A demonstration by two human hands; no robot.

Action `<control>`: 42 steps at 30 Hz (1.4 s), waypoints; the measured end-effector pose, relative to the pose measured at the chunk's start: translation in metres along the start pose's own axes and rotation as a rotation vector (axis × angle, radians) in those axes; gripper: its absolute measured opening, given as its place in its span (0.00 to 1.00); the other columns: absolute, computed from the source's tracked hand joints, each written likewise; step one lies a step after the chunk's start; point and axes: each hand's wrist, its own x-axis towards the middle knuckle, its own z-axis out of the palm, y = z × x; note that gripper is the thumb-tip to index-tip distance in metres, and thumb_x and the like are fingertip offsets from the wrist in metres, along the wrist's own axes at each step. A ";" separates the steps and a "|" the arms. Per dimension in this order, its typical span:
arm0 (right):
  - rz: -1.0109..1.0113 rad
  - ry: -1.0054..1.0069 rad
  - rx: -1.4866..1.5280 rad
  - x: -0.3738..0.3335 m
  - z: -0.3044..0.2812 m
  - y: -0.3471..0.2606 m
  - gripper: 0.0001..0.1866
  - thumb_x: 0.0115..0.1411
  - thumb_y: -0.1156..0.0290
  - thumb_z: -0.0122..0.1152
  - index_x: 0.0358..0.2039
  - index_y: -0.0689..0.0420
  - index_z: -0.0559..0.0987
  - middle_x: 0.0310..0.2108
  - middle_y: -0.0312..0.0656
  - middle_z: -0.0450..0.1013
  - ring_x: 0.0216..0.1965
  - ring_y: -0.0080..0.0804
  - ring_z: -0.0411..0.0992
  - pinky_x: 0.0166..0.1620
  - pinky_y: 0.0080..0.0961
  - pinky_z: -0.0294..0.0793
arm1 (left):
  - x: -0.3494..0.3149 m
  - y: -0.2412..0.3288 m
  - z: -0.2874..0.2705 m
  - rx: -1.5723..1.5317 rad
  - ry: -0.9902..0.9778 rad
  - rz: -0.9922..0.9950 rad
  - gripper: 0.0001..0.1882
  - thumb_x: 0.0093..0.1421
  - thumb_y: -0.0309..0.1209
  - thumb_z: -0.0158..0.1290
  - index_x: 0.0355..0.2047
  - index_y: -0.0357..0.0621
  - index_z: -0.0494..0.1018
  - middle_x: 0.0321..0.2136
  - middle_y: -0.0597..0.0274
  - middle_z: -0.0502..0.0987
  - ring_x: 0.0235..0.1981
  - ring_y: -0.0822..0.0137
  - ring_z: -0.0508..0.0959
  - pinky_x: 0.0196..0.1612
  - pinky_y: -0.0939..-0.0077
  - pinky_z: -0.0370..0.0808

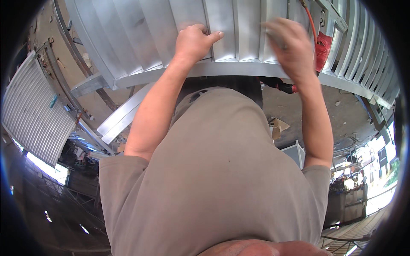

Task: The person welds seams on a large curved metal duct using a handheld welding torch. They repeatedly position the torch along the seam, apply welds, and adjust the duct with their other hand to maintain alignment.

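A silvery metal panel with wide, overlapping slats (pixel 160 32) lies in front of me, edged by a flat metal rail (pixel 239 67). Over its middle slats is my left hand (pixel 195 42), its fingers curled in and its thumb stretched to the right. Whatever those fingers hold, if anything, is hidden. My right hand (pixel 292 47) is over the slats farther right, smeared by motion. How its fingers are set does not show clearly. A red wrapped bundle (pixel 323 51) sits just right of that hand, with an orange hose or cord (pixel 310 19) running above it.
A narrow-slatted metal frame (pixel 367 47) continues at the right. Another slatted panel (pixel 40 111) stands at the far left, beside long metal bars (pixel 70 47). A loose metal strip (pixel 124 113) juts out near my left forearm. Cardboard scrap (pixel 279 127) lies on the floor.
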 end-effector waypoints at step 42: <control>-0.827 -0.883 -0.080 0.171 0.094 -0.042 0.08 0.49 0.59 0.67 0.28 0.45 0.85 0.38 0.31 0.73 0.50 0.34 0.68 0.60 0.37 0.63 | -0.011 -0.009 0.000 -0.260 -0.061 -0.067 0.26 0.55 0.50 0.67 0.35 0.34 0.82 0.26 0.52 0.84 0.30 0.57 0.84 0.39 0.65 0.79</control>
